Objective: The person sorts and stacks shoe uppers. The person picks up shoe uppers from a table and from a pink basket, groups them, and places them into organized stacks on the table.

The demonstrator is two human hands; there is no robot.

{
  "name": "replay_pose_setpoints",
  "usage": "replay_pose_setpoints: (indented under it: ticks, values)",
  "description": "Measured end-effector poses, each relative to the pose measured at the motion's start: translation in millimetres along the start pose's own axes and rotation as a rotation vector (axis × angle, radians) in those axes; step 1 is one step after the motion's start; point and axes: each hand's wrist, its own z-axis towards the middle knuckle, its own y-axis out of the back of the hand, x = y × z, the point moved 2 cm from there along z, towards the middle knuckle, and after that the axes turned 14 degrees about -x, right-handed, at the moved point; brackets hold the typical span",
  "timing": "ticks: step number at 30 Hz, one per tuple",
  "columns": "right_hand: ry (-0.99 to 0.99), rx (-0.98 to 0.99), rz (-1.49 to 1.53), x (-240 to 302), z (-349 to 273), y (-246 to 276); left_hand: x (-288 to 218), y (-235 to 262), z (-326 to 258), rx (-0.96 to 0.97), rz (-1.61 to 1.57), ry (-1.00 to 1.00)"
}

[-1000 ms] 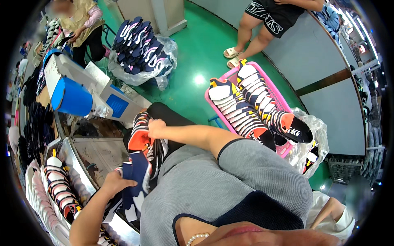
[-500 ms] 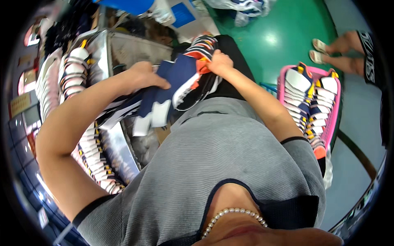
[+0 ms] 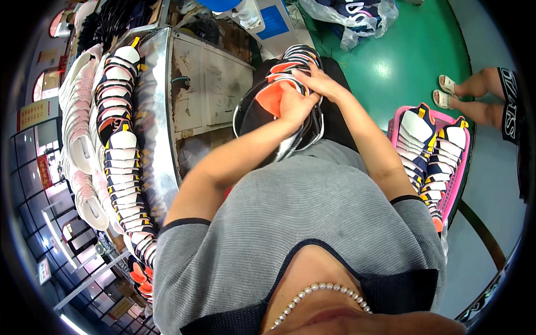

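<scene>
On my lap lies a bundle of shoe uppers [image 3: 301, 54], dark with white edges and orange linings. My left hand [image 3: 297, 105] grips the near shoe upper [image 3: 269, 99] at its orange lining, fingers closed on the edge. Just beyond it, my right hand [image 3: 322, 84] is closed on the same bundle, its fingertips among the layered edges. The hands nearly touch each other. Part of the near upper is hidden behind my left wrist and forearm.
To my left, a metal-topped workbench [image 3: 153, 111] carries long rows of nested navy-and-white uppers [image 3: 124, 167] and pale pink-white ones [image 3: 81, 117]. A pink basket [image 3: 459, 176] of uppers stands at my right. Beyond are a plastic bag [image 3: 363, 25] on the green floor and another person's legs [image 3: 474, 92].
My left hand has moved right, from the navy pieces with white ends to the orange-lined upper beside my right hand. Those navy pieces no longer show on my lap. My view has shifted leftward.
</scene>
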Motion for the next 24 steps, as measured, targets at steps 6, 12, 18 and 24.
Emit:
replay_pose_setpoints:
  ticks: [6, 12, 18, 24]
  values:
    - [0.106, -0.067, -0.104, -4, -15, 2, 10, 51, 2, 0.261, -0.233, 0.113]
    - [0.151, -0.1, -0.366, 23, -27, 12, -10, 154, -8, 0.34, -0.597, 0.423]
    - [0.504, -0.119, -0.01, 124, -43, 12, -12, 180, -20, 0.194, -0.443, 0.016]
    - [-0.016, 0.287, 0.632, 132, -13, -25, -7, 172, -5, 0.262, -0.873, 0.244]
